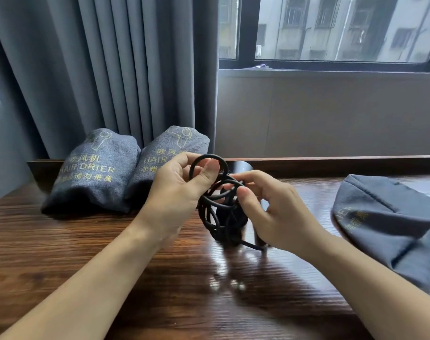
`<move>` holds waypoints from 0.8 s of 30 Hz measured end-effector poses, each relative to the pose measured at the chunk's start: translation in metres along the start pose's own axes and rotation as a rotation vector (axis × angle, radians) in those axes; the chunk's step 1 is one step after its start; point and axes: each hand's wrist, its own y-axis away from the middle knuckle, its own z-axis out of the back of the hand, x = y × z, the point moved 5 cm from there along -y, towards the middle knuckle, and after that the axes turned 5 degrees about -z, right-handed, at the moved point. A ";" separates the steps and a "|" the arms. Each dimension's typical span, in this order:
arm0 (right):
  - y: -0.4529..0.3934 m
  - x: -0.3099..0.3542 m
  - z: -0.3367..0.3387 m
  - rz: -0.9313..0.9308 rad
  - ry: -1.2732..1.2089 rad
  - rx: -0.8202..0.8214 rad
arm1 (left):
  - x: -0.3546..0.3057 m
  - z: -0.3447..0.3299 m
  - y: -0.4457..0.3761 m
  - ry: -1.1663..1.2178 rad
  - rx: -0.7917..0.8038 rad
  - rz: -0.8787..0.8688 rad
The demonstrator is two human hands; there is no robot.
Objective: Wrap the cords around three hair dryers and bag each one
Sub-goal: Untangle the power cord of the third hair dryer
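Note:
A black hair dryer (229,217) stands on the wooden table (86,241), its black cord (209,207) looped several times around it. My left hand (177,190) pinches the top loop of the cord between thumb and fingers. My right hand (270,207) grips the dryer and cord from the right side. Two filled grey bags printed "HAIR DRIER" lie at the back left: one bag (93,173) and a second bag (160,155) beside it. An empty grey bag (385,217) lies flat at the right.
Grey curtains (111,69) hang behind the table at the left. A window (331,30) above a pale wall fills the back right. A raised wooden ledge (331,163) runs along the table's far edge.

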 end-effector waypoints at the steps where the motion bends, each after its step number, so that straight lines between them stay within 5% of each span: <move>1: -0.001 -0.002 0.000 -0.026 -0.057 0.002 | 0.000 0.001 -0.001 -0.033 -0.004 -0.022; 6: -0.001 -0.005 -0.001 -0.110 -0.246 -0.023 | -0.016 0.009 0.006 -0.637 -0.104 -0.505; 10: -0.003 -0.008 -0.002 -0.115 -0.290 -0.034 | -0.026 -0.002 0.014 -1.036 0.066 -1.016; 16: -0.002 -0.008 -0.006 -0.058 -0.208 -0.052 | -0.016 -0.009 0.013 -1.242 0.250 -0.923; 24: -0.002 -0.005 -0.007 -0.085 -0.206 0.029 | -0.010 -0.007 0.010 -1.119 0.311 -0.730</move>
